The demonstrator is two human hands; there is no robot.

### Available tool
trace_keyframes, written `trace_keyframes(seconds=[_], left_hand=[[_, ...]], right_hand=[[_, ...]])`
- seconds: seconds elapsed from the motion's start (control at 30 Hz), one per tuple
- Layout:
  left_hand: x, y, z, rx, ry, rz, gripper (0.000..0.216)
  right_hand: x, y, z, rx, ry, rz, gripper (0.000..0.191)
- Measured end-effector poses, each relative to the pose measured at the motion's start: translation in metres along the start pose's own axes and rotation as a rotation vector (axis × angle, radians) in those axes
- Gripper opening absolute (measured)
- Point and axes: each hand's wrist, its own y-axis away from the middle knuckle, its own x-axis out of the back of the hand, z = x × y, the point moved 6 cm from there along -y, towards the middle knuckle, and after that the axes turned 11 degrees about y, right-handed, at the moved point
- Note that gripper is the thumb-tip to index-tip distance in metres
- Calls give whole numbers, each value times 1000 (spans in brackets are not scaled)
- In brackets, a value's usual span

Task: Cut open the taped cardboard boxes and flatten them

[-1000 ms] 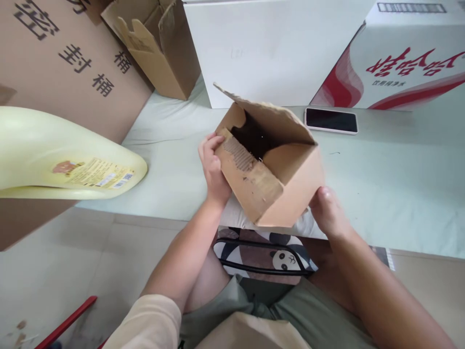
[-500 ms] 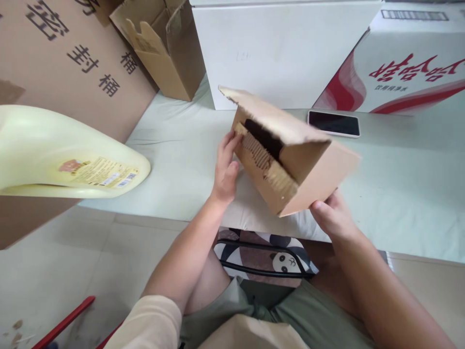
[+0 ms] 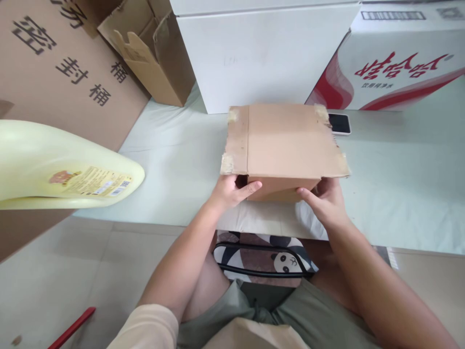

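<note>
A small brown cardboard box (image 3: 285, 140) sits at the near edge of the cloth-covered table, between my two hands. Its broad upper face is turned up, with torn flaps and bits of tape at the left and right ends. My left hand (image 3: 230, 191) grips the near left corner, thumb along the front side and fingers hidden under the left flap. On the near right corner, my right hand (image 3: 327, 198) holds on with its thumb against the front and its fingers partly hidden beneath the right flap.
A phone (image 3: 340, 124) lies behind the box, partly covered by it. White cartons (image 3: 265, 63) and a red-and-white carton (image 3: 395, 72) stand at the back. An open cardboard box (image 3: 156, 63), a large brown carton (image 3: 72, 63) and a pale yellow plastic object (image 3: 72, 165) are on the left.
The box has been turned from a tilted, slanting position to sit square to me, its open side no longer showing. Both hands have shifted to its near corners.
</note>
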Motion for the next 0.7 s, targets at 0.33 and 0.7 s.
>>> trace_keyframes(seconds=[0.33, 0.7], left_hand=[[27, -4, -7, 50, -85, 321, 55], [21, -1, -7, 68, 421, 296, 38]], right_hand=[[16, -4, -5, 26, 255, 234, 57], [36, -2, 17, -101, 45, 311, 42]])
